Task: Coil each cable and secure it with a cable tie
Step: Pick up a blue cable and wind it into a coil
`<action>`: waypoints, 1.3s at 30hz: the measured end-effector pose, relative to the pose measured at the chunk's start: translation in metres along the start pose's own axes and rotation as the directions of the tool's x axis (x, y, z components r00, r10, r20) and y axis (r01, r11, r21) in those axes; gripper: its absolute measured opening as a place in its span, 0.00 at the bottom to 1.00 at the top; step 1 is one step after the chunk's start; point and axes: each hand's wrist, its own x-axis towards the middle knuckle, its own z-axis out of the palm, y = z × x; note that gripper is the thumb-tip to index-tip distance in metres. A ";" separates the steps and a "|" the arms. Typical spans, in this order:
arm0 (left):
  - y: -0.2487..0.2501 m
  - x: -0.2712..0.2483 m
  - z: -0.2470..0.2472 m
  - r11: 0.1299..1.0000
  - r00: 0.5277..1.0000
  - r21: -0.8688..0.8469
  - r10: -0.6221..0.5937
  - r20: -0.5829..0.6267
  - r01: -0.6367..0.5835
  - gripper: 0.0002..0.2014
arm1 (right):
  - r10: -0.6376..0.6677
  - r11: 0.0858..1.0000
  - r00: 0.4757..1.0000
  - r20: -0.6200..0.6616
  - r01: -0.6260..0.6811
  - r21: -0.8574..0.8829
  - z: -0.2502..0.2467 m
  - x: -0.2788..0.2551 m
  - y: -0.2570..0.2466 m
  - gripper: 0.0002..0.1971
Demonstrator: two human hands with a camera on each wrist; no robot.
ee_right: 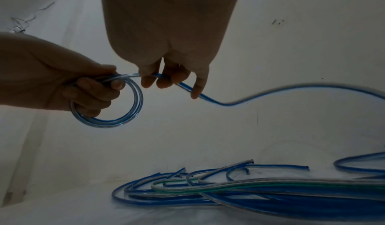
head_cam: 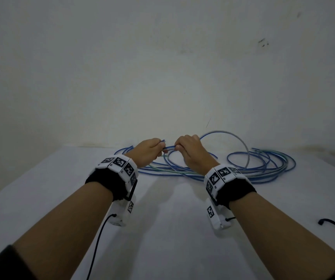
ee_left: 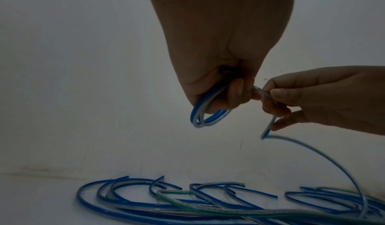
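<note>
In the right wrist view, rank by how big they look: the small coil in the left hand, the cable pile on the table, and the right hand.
1. Right hand, though it is nearest the camera, so this is unsure.
2. Cable pile.
3. Small coil, held by the left hand.

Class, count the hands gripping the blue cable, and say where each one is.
2. The left hand grips the small coil; the right hand pinches the blue cable beside it.
</note>
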 end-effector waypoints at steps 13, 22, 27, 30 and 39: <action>0.000 -0.008 -0.008 0.980 0.998 -0.187 -0.066 0.013 0.067 0.18 | 0.145 0.986 0.988 0.058 -0.149 0.073 -0.005 -0.004 -0.010 0.12; -0.005 -0.011 -0.015 0.953 0.990 -0.279 -0.133 -0.041 0.116 0.20 | 0.171 0.955 0.985 0.022 -0.171 0.240 -0.003 -0.007 -0.011 0.06; 0.002 -0.018 -0.017 0.936 0.984 -0.309 -0.177 0.005 0.170 0.21 | 0.107 0.983 0.992 -0.068 -0.095 0.159 -0.004 -0.004 -0.012 0.08; 0.008 -0.019 -0.017 0.918 0.980 -0.345 -0.197 0.023 0.193 0.21 | 0.139 0.989 0.985 -0.107 -0.132 0.068 -0.002 -0.001 -0.012 0.14; 0.016 -0.023 -0.025 0.800 0.961 -0.533 -0.215 0.175 0.276 0.22 | 0.287 0.944 0.953 -0.095 -0.264 0.198 -0.005 0.007 -0.019 0.13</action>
